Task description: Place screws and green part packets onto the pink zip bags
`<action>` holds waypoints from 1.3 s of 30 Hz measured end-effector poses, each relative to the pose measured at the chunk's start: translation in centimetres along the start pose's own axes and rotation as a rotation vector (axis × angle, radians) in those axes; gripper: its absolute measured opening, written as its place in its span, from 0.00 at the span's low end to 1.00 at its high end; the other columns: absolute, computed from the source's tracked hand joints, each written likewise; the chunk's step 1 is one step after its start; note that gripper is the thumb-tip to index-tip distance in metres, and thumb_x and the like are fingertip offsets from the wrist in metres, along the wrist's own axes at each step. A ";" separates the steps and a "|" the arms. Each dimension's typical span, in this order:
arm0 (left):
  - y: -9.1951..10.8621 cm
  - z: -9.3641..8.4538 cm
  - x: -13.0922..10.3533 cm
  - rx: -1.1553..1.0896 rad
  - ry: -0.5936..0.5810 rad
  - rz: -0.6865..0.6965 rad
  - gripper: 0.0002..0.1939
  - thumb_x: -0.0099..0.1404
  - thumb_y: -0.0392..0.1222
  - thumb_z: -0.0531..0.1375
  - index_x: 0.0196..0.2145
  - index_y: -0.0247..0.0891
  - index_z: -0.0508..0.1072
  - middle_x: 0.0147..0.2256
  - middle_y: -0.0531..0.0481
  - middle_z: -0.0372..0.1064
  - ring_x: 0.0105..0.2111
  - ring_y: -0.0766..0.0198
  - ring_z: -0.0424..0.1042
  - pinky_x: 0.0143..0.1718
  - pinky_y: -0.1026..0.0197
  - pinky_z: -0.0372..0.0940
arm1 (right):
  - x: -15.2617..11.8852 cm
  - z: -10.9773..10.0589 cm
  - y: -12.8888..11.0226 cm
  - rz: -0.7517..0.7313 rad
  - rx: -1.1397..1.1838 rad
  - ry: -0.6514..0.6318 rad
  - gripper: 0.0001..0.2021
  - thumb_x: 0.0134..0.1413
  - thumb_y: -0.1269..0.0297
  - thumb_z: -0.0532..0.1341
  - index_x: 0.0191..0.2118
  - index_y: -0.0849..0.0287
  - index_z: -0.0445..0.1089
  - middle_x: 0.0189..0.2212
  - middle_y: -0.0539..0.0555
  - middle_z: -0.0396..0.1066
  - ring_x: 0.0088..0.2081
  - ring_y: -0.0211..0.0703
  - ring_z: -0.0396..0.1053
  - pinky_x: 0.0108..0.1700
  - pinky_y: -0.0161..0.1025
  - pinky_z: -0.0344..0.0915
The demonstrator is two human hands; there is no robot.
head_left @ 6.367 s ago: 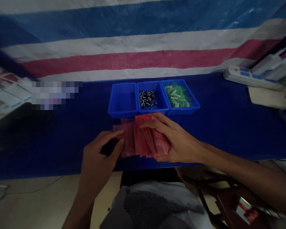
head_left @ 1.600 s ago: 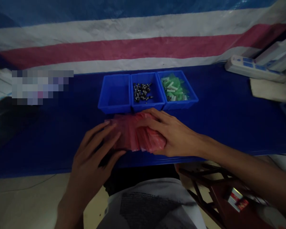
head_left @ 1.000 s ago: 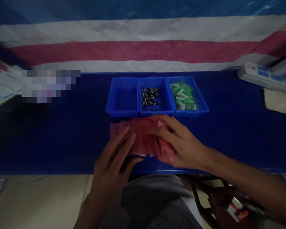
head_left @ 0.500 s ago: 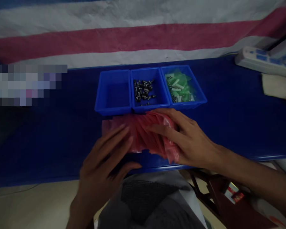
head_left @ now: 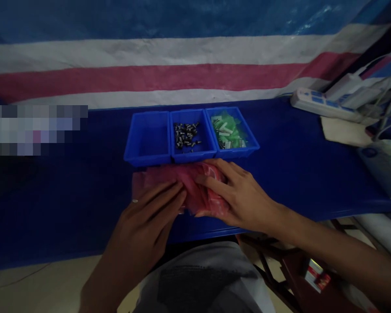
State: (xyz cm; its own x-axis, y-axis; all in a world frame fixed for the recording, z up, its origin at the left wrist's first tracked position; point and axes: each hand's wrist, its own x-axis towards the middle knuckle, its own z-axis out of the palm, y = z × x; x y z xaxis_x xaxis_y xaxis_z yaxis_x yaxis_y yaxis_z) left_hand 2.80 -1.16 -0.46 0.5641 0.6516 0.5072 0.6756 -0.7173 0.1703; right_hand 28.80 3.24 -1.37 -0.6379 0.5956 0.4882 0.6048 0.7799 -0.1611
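Observation:
A stack of thin pink plastic bags lies on the blue table, just in front of the blue bins. My right hand grips its right end, thumb and fingers closed around the crumpled edge. Across the left part rests my left hand, its fingers stretched out on the plastic and its thumb hidden. Behind the bags, the middle bin holds several dark-headed screws. Green plastic with small white and metal pieces fills much of the right bin. The left bin has nothing visible inside.
A white power strip with plugs and cables stands at the back right, beside a cream-coloured flat piece. Striped sheeting hangs behind the table. Below right, a small red-and-white box lies on a brown stool.
The view has tilted up and shifted right. My left fingers have drawn closer to my right hand over the pink bags, and the left thumb has gone out of sight. My right hand keeps its grip.

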 end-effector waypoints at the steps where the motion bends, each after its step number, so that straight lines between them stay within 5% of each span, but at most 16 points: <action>1: 0.2 0.0 0.1 0.027 -0.005 -0.009 0.16 0.81 0.36 0.55 0.61 0.38 0.74 0.57 0.45 0.79 0.58 0.54 0.77 0.59 0.49 0.73 | -0.1 -0.1 0.0 0.008 0.003 -0.004 0.26 0.68 0.41 0.62 0.54 0.61 0.73 0.55 0.71 0.73 0.47 0.59 0.77 0.45 0.54 0.77; 6: 1.9 0.3 1.6 0.145 0.078 -0.055 0.22 0.79 0.55 0.60 0.59 0.36 0.75 0.50 0.41 0.82 0.51 0.47 0.79 0.53 0.43 0.73 | -0.7 -0.8 0.0 0.042 -0.093 0.082 0.17 0.67 0.55 0.63 0.55 0.59 0.72 0.55 0.68 0.74 0.45 0.57 0.77 0.42 0.51 0.78; 13: 1.5 0.5 1.9 0.127 0.064 -0.080 0.11 0.79 0.39 0.59 0.53 0.37 0.78 0.52 0.45 0.81 0.53 0.49 0.77 0.52 0.47 0.72 | -0.5 -1.8 0.4 0.060 0.172 -0.012 0.24 0.69 0.42 0.62 0.56 0.58 0.71 0.53 0.65 0.75 0.48 0.53 0.79 0.43 0.45 0.79; 17: 1.5 -0.1 1.3 0.136 0.006 -0.048 0.12 0.78 0.36 0.59 0.55 0.38 0.77 0.54 0.47 0.80 0.56 0.47 0.74 0.53 0.46 0.70 | -1.2 -1.9 1.0 0.128 0.111 0.018 0.17 0.72 0.54 0.61 0.57 0.58 0.70 0.48 0.62 0.75 0.44 0.51 0.79 0.42 0.46 0.79; 21: 2.5 0.2 1.8 0.120 0.022 -0.047 0.20 0.79 0.49 0.60 0.61 0.35 0.74 0.54 0.43 0.80 0.56 0.45 0.74 0.53 0.44 0.71 | -2.1 -2.1 1.3 0.059 -0.108 0.094 0.16 0.69 0.62 0.60 0.58 0.59 0.68 0.53 0.68 0.75 0.46 0.57 0.79 0.42 0.50 0.78; 27: 2.2 1.4 2.5 0.183 0.042 -0.031 0.10 0.78 0.44 0.61 0.49 0.39 0.80 0.54 0.44 0.80 0.55 0.43 0.76 0.50 0.42 0.75 | -2.5 -2.4 1.2 -0.047 -0.329 0.139 0.13 0.68 0.67 0.61 0.56 0.57 0.70 0.55 0.70 0.76 0.45 0.57 0.78 0.38 0.49 0.74; 31: 2.4 1.1 2.2 0.206 0.114 -0.028 0.17 0.77 0.44 0.63 0.59 0.38 0.75 0.60 0.41 0.76 0.62 0.43 0.73 0.60 0.39 0.71 | -2.9 -2.5 1.7 -0.005 -0.104 -0.011 0.22 0.69 0.54 0.64 0.63 0.57 0.70 0.59 0.69 0.73 0.51 0.59 0.78 0.45 0.51 0.79; 34: 3.7 1.8 2.5 0.167 0.107 -0.012 0.17 0.77 0.47 0.64 0.57 0.35 0.76 0.57 0.41 0.79 0.58 0.46 0.76 0.55 0.45 0.73 | -3.3 -3.1 2.6 0.070 0.069 -0.102 0.35 0.65 0.40 0.65 0.70 0.52 0.65 0.64 0.66 0.70 0.60 0.60 0.75 0.53 0.53 0.79; 39: 5.5 3.8 3.7 0.236 0.091 -0.029 0.12 0.78 0.46 0.62 0.49 0.36 0.79 0.53 0.44 0.81 0.53 0.46 0.79 0.49 0.45 0.72 | -3.8 -4.4 3.5 0.111 0.211 -0.106 0.31 0.69 0.44 0.63 0.71 0.52 0.62 0.60 0.63 0.75 0.59 0.57 0.76 0.57 0.53 0.78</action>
State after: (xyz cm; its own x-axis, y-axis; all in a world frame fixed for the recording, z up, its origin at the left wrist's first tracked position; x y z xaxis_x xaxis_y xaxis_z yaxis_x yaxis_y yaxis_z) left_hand 10.38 -1.75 -0.84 0.5048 0.6388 0.5806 0.7892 -0.6140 -0.0106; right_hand 35.43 2.86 -0.01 -0.6264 0.6879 0.3666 0.5680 0.7249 -0.3897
